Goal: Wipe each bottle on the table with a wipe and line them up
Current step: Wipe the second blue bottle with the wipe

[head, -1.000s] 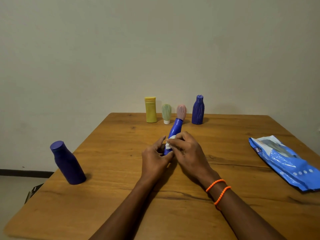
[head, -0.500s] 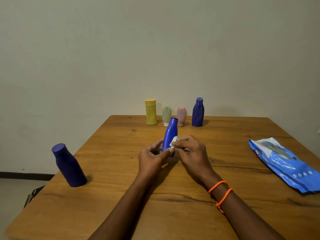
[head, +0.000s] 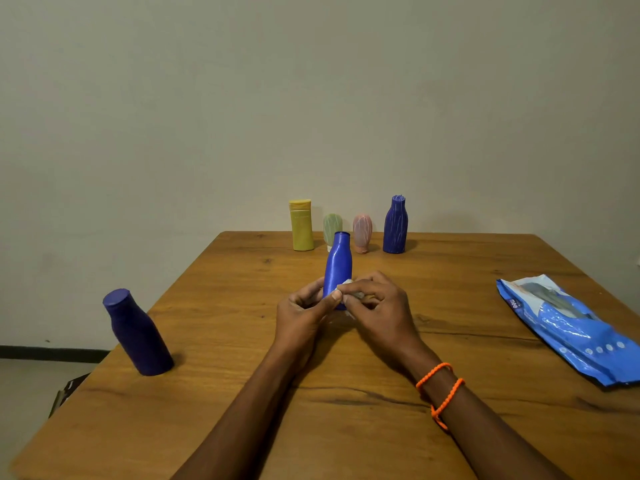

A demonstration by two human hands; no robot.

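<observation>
Blue bottle (head: 338, 263) upright mid-table, in my hands. My left hand (head: 304, 308) curls round its lower body, thumb across the front; my right hand (head: 375, 303) pinches a small crumpled wipe (head: 344, 285) against the bottle's right side. Looks like light, stiff, smooth plastic, so probably slippery once wet; I'd keep hold low on the wide body, not the narrow neck. Behind the blue bottle, at the far edge of the table (head: 346, 427): yellow bottle (head: 302, 225), green bottle (head: 332, 226), pink bottle (head: 362, 232), ribbed purple bottle (head: 395, 225), in a row. Well left of it, a dark purple bottle (head: 136, 332), looking unwiped. Well right, the blue wipes pack (head: 568, 327).
</observation>
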